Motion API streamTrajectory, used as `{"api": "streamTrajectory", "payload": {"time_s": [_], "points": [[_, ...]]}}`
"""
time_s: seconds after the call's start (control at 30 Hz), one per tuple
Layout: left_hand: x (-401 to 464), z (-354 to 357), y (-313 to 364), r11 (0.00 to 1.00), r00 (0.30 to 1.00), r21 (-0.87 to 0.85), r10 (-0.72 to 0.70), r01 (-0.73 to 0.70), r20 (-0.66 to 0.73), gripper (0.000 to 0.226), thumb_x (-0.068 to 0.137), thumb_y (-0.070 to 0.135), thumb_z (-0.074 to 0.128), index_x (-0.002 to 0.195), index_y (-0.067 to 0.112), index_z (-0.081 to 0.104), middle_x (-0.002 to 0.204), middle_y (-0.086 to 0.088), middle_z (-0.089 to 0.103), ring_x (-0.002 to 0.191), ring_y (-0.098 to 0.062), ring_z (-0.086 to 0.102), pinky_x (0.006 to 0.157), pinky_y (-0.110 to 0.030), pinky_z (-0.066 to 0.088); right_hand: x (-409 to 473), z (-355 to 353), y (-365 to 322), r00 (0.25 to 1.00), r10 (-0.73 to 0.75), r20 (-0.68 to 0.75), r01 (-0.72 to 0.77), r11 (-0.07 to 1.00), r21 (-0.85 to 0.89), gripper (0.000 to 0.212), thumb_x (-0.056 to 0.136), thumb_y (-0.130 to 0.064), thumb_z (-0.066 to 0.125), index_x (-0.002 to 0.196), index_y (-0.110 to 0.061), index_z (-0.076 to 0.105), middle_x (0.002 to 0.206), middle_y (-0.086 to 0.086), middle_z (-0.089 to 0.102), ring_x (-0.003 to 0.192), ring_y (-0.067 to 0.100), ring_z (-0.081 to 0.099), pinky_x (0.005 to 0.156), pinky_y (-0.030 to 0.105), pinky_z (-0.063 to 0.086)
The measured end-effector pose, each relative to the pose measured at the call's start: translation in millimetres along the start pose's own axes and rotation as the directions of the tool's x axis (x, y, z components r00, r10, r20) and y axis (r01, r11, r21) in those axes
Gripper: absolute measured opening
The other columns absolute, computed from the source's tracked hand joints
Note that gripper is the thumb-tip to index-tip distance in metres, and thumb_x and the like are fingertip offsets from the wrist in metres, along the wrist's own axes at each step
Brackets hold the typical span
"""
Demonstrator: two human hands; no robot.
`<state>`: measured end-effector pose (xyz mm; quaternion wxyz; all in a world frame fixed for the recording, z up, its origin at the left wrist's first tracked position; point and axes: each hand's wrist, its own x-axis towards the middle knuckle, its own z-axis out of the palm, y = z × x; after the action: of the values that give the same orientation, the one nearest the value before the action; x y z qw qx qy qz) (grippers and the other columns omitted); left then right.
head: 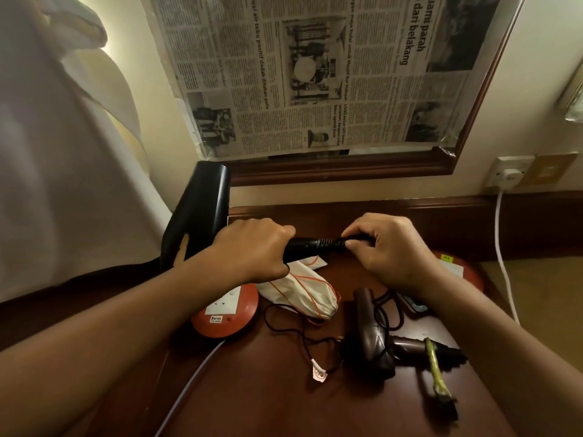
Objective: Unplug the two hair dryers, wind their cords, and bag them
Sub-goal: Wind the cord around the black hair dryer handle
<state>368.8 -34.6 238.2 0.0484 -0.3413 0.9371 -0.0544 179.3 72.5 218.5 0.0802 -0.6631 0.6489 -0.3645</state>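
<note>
Two hair dryers in view. Large glossy black hair dryer [195, 212] held above the dark wooden table [252, 389]: left hand [252, 250] wraps its handle, right hand [385, 250] pinches the black cord [331, 242] at the handle's end. Small brown folding hair dryer [375, 335] lies on the table near one cream drawstring bag [299, 288] and one round red extension reel [227, 310].

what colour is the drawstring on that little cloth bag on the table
Orange, on the cream cloth bag, seen in the head view, the only one.

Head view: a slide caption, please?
Left hand grips the black dryer; right hand pinches its cord above the table.
</note>
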Motion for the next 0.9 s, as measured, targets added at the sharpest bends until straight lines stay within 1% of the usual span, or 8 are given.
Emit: {"api": "streamTrajectory", "payload": {"time_s": [0.17,0.27,0.33,0.43,0.63,0.7,0.8,0.9], "points": [[1,5,-5,0.995,0.993,-0.033,-0.093,0.091,-0.074,0.027,0.082,0.04,0.061,0.102,0.028,0.047,0.075,0.008,0.043,0.074,-0.017,0.049,0.062,-0.033,0.043,-18,23,-5,0.999,0.036,-0.038,-0.036,0.999,0.002,0.035,0.096,-0.012,0.048,0.13,-0.01,0.056,0.085,-0.005,0.057,0.073,0.011,0.055,0.065,0.023,0.045],[1,6,-7,0.993,0.99,-0.05,-0.109,0.105,-0.093,0.028,0.082,0.042,0.06,0.103,0.028,0.047,0.082,0.006,0.05,0.076,-0.018,0.051,0.066,-0.035,0.049,-28,38,-9,0.975,0.224,-0.005,-0.217,0.952,0.217,0.043,0.097,-0.008,0.044,0.138,-0.023,0.047,0.08,-0.005,0.058,0.065,0.007,0.054,0.057,0.021,0.047],[1,6,-6,0.993,0.989,-0.066,-0.108,0.101,-0.099,0.029,0.083,0.041,0.061,0.104,0.028,0.047,0.083,0.005,0.051,0.076,-0.017,0.052,0.066,-0.034,0.049,-28,42,-11,0.919,0.389,0.058,-0.371,0.809,0.456,0.04,0.096,-0.006,0.046,0.13,-0.028,0.049,0.079,0.0,0.063,0.063,0.009,0.058,0.057,0.02,0.05],[0,5,-6,0.993,0.989,-0.07,-0.098,0.091,-0.109,0.028,0.083,0.04,0.061,0.103,0.028,0.045,0.08,0.007,0.049,0.075,-0.016,0.052,0.063,-0.032,0.044,-24,48,-11,0.821,0.514,0.25,-0.526,0.511,0.679,0.023,0.097,-0.006,0.047,0.119,-0.011,0.053,0.079,0.009,0.063,0.063,0.017,0.059,0.056,0.023,0.051],[-1,0,-10,0.993,0.986,-0.078,-0.099,0.089,-0.132,0.032,0.08,0.043,0.062,0.105,0.028,0.047,0.082,0.005,0.053,0.076,-0.018,0.055,0.063,-0.032,0.047,-22,50,-7,0.798,0.357,0.486,-0.58,0.234,0.78,0.025,0.099,-0.015,0.044,0.093,0.0,0.063,0.072,0.008,0.053,0.064,0.018,0.056,0.066,0.033,0.054],[-1,-4,-12,0.99,0.984,-0.106,-0.112,0.097,-0.139,0.039,0.079,0.044,0.063,0.112,0.028,0.049,0.089,0.002,0.059,0.079,-0.019,0.056,0.066,-0.034,0.05,-22,49,-6,0.818,0.308,0.487,-0.548,0.158,0.821,0.023,0.097,-0.02,0.047,0.088,-0.003,0.061,0.067,0.005,0.05,0.057,0.017,0.053,0.059,0.032,0.054],[-1,-11,-13,0.976,0.981,-0.194,-0.128,0.098,-0.147,0.043,0.078,0.043,0.066,0.115,0.028,0.052,0.092,0.003,0.06,0.082,-0.017,0.058,0.069,-0.035,0.053,-25,51,-6,0.853,0.279,0.441,-0.484,0.108,0.868,0.028,0.09,-0.035,0.054,0.082,-0.009,0.057,0.059,0.004,0.035,0.04,0.012,0.034,0.037,0.022,0.037],[-1,-17,-14,0.977,0.98,-0.2,-0.111,0.078,-0.162,0.04,0.077,0.042,0.067,0.111,0.027,0.053,0.084,0.009,0.052,0.078,-0.014,0.054,0.063,-0.03,0.047,-32,60,-6,0.857,0.292,0.425,-0.466,0.085,0.88,0.035,0.09,-0.045,0.051,0.076,-0.013,0.057,0.053,0.002,0.024,0.036,0.01,0.019,0.039,0.018,0.014]]}}
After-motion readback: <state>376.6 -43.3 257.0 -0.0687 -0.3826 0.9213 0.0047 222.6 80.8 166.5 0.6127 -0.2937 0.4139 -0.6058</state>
